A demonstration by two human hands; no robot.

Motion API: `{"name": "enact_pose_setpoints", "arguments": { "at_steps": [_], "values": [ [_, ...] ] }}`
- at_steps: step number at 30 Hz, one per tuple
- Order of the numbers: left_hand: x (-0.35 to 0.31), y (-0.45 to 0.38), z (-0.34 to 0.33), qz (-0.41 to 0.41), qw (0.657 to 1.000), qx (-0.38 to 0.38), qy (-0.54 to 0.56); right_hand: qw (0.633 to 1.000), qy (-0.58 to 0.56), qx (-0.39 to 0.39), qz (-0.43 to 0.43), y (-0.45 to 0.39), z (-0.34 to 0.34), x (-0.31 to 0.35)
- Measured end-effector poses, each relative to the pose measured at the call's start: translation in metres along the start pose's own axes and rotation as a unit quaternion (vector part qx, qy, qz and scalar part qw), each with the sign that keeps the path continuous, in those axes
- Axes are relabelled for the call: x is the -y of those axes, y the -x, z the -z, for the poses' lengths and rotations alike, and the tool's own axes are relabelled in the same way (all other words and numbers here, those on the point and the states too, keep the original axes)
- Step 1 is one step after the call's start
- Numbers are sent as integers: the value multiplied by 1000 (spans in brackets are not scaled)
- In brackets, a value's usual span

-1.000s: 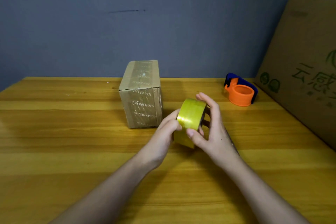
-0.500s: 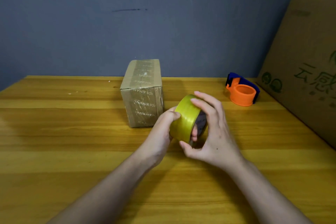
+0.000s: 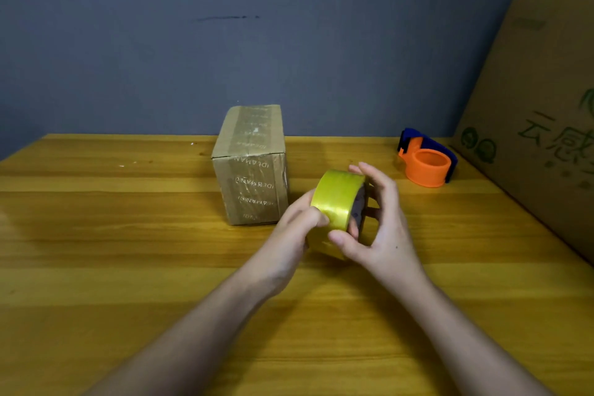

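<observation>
Wooden table [image 3: 96,267], tape roll [image 3: 336,199] — gripped between left hand [image 3: 289,235], right hand [image 3: 382,235]

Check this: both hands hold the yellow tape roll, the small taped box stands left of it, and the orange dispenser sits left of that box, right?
Not quite: in the head view the orange dispenser sits right of the small taped box. The left hand and right hand do hold the yellow tape roll.

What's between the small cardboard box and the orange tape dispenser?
In the head view, the yellow tape roll, gripped by the left hand and right hand, sits between them, slightly nearer the camera; otherwise bare table.
</observation>
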State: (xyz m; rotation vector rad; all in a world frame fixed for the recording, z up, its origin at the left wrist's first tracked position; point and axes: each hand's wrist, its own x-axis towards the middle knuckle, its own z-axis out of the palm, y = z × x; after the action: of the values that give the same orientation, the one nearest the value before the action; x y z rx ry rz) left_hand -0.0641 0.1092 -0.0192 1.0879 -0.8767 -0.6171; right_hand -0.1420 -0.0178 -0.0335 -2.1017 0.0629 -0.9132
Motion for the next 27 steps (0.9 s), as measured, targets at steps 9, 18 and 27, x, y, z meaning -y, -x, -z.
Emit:
{"name": "enact_pose_setpoints", "arguments": {
  "at_steps": [9, 18, 27],
  "values": [
    [-5, 1, -4, 15, 999, -40, 7, 991, 104, -21, 83, -1, 2, 1],
    [-5, -2, 5, 32, 999, -31, 17, 979, 139, 8, 150, -3, 4, 1],
    [-11, -1, 2, 13, 1000, -19, -16, 998, 2, 61, -10, 0, -1, 3]
  ]
}}
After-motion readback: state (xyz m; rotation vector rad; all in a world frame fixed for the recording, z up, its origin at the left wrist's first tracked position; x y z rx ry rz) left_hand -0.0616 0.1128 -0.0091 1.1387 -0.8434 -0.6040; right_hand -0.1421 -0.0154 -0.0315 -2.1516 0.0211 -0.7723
